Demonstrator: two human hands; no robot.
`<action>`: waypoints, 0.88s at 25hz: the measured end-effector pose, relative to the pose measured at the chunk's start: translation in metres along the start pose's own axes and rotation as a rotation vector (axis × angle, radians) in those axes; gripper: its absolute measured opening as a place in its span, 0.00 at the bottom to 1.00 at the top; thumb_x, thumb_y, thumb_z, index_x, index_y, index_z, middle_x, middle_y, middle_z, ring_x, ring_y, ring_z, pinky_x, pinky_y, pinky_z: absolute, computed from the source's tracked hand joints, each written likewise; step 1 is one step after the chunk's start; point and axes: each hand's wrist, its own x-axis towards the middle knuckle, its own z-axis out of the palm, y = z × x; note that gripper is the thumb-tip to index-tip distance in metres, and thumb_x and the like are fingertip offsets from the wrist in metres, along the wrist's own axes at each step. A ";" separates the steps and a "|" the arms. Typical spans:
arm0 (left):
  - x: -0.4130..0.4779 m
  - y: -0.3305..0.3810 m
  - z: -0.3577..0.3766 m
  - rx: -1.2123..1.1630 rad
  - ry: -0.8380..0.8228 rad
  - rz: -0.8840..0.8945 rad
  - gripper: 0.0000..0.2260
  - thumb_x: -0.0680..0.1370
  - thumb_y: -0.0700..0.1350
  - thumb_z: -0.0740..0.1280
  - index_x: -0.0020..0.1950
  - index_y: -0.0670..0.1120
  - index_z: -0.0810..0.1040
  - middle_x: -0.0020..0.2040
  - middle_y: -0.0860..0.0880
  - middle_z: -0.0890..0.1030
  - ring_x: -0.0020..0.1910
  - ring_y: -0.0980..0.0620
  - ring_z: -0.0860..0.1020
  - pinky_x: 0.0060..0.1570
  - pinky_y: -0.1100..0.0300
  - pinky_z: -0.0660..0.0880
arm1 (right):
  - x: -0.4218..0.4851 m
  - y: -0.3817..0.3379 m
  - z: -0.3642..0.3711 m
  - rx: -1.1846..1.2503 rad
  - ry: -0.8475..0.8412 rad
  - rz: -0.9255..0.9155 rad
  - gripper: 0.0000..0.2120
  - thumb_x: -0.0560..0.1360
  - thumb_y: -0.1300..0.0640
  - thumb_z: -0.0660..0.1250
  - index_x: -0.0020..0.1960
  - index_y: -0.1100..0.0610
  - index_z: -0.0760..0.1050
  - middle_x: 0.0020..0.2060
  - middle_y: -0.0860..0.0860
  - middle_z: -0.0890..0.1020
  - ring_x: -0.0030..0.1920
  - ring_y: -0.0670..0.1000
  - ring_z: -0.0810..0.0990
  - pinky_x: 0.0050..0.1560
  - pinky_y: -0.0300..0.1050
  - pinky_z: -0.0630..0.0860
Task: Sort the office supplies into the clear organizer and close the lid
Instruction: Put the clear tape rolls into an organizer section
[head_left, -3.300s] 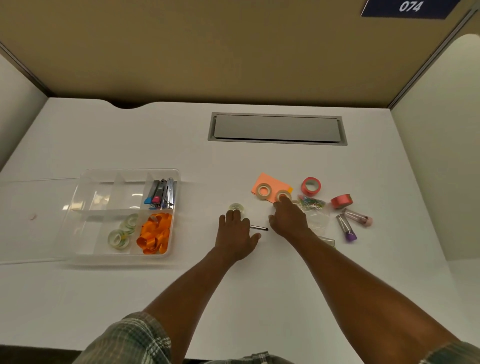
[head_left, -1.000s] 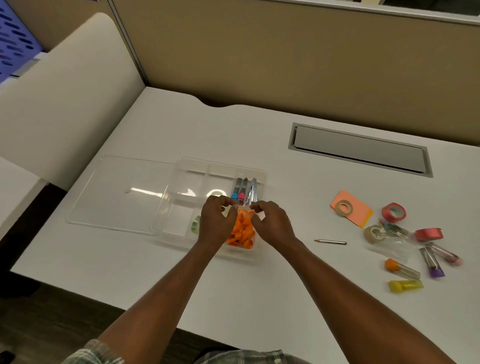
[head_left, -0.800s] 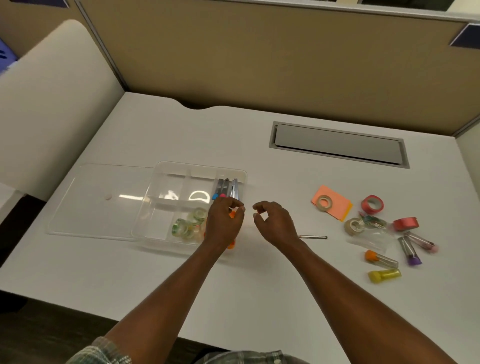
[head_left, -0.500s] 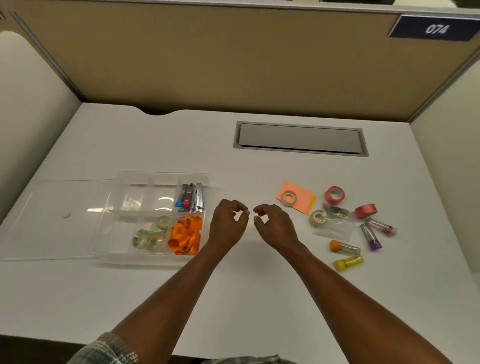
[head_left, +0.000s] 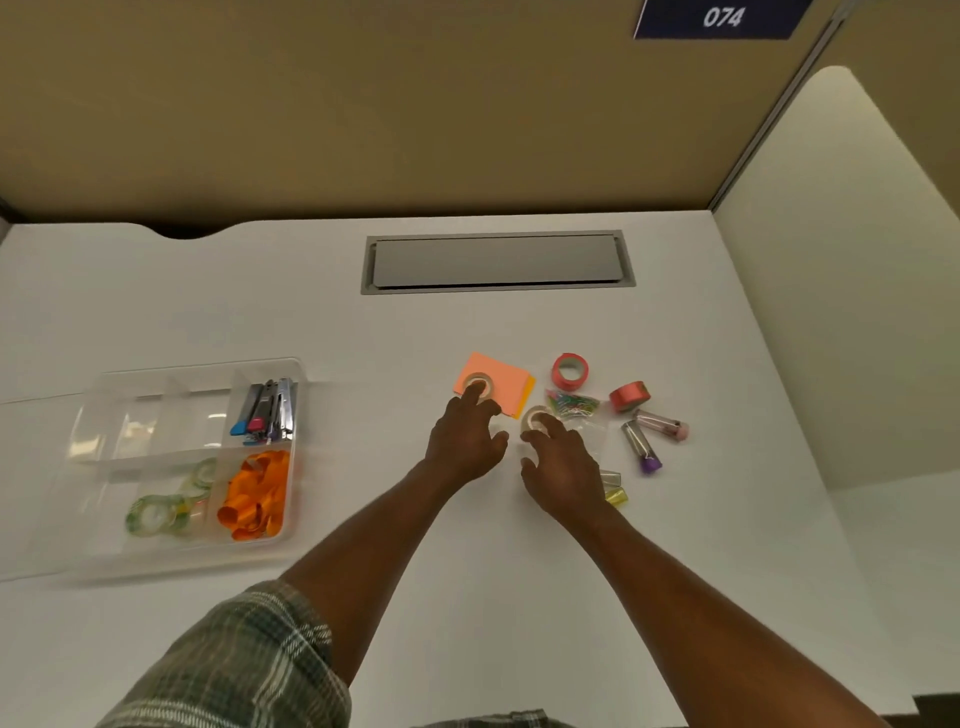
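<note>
The clear organizer (head_left: 300, 375) stands at the left, lid off, with markers (head_left: 265, 410), orange clips (head_left: 257, 493) and clear tape rolls (head_left: 156, 514) in separate compartments. Its flat lid (head_left: 31, 467) lies to its left. A beige tape roll (head_left: 482, 383) rests on the orange sticky notes (head_left: 498, 376); my left hand (head_left: 465, 441) touches it with its forefinger, thumb spread apart. A second beige tape roll (head_left: 534, 417) lies just right of it, with the fingertips of my right hand (head_left: 561, 462) on it. Neither roll is lifted.
Two red tape rolls (head_left: 570, 370) (head_left: 629, 396), a bag of coloured paper clips (head_left: 571, 405), a purple-capped tube (head_left: 641, 447) and a pink-capped tube (head_left: 662, 423) lie to the right. A yellow tube (head_left: 615, 496) shows beside my right wrist. A grey cable hatch (head_left: 498, 262) sits behind.
Both hands left the organizer, where they dropped clear tape rolls, and moved right to the two beige tape rolls. The view swung from left to right.
</note>
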 end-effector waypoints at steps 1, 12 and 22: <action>0.004 0.000 0.002 0.037 -0.033 -0.015 0.20 0.76 0.54 0.68 0.66 0.49 0.75 0.78 0.50 0.61 0.69 0.44 0.68 0.60 0.49 0.72 | 0.000 0.003 0.001 -0.039 -0.023 -0.017 0.20 0.78 0.53 0.63 0.69 0.51 0.73 0.77 0.50 0.66 0.68 0.57 0.70 0.60 0.53 0.74; 0.005 -0.007 0.010 0.198 -0.145 -0.032 0.20 0.76 0.55 0.66 0.62 0.45 0.77 0.72 0.46 0.68 0.63 0.43 0.72 0.59 0.48 0.73 | 0.008 -0.011 0.007 -0.006 -0.004 0.056 0.15 0.77 0.54 0.64 0.63 0.54 0.76 0.65 0.56 0.71 0.60 0.58 0.76 0.54 0.52 0.78; -0.019 -0.029 -0.009 -0.165 -0.041 -0.039 0.18 0.76 0.50 0.70 0.62 0.44 0.80 0.68 0.47 0.73 0.64 0.47 0.75 0.61 0.54 0.72 | 0.003 -0.032 0.002 0.430 0.221 0.099 0.10 0.76 0.63 0.66 0.54 0.55 0.81 0.52 0.53 0.82 0.55 0.54 0.80 0.54 0.46 0.74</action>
